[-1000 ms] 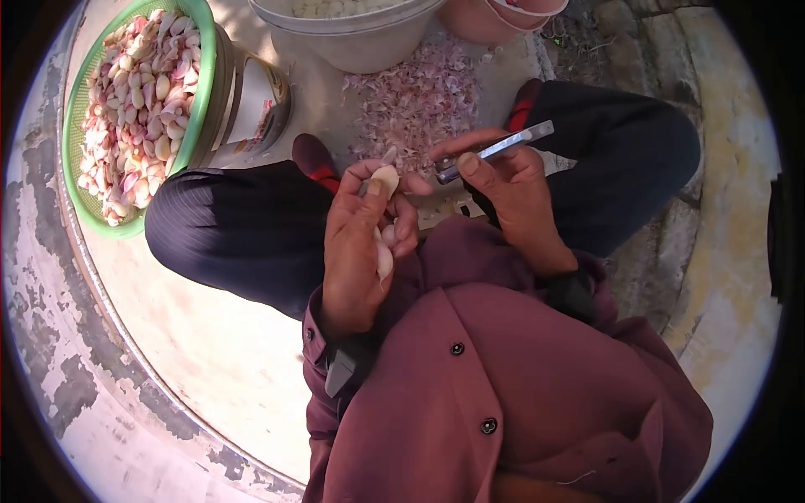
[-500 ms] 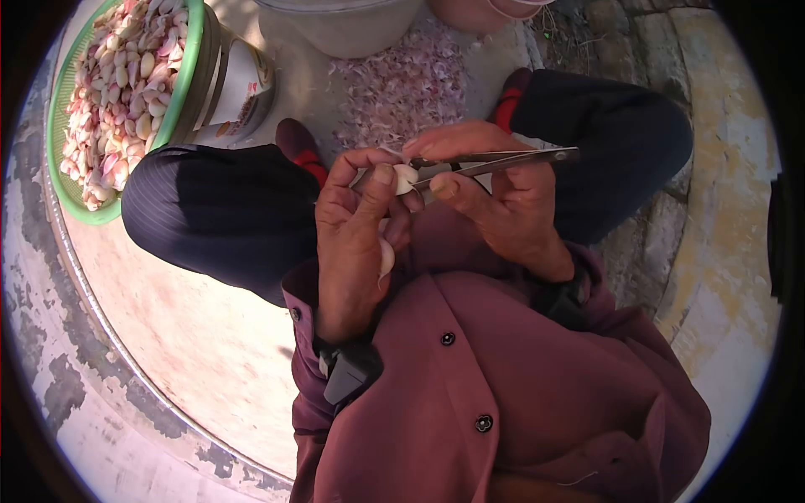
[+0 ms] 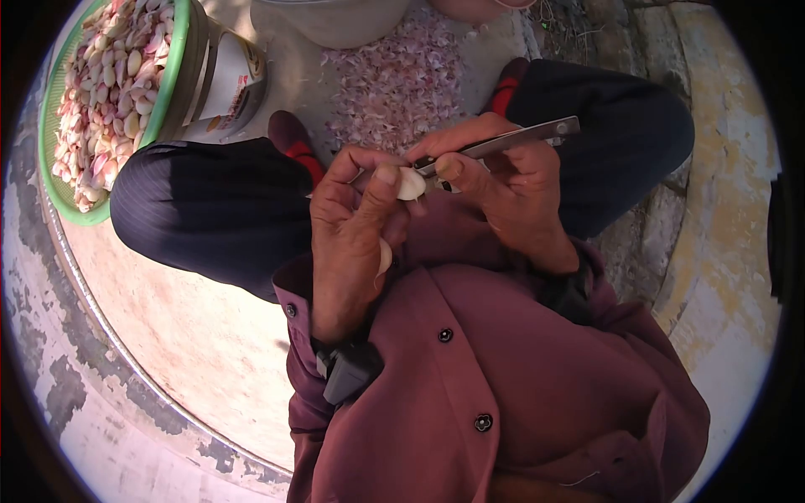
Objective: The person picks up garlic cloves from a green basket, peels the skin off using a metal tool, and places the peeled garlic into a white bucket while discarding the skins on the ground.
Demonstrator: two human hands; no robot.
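Observation:
Pinched between the thumb and fingers of my left hand [image 3: 356, 222] is a pale garlic clove [image 3: 411, 184]. A second clove [image 3: 385, 256] shows at the palm of that hand, partly hidden by it. My right hand [image 3: 507, 189] is closed on a metal tool like tweezers or a folded blade [image 3: 524, 137], whose wide end points up and right. The tool's tip is at the upper right side of the clove, close to the left fingers.
A green basket [image 3: 172, 84] heaped with garlic cloves [image 3: 109, 92] stands upper left on a bucket [image 3: 226, 88]. Purplish skins [image 3: 394, 84] lie on the ground between my feet. A large pale tub [image 3: 344, 21] and a pinkish container [image 3: 478, 7] stand beyond.
The tool has turned so its broad side shows and its outer end is higher. The clove in my left fingers shows more of its white surface. Both hands stay close together.

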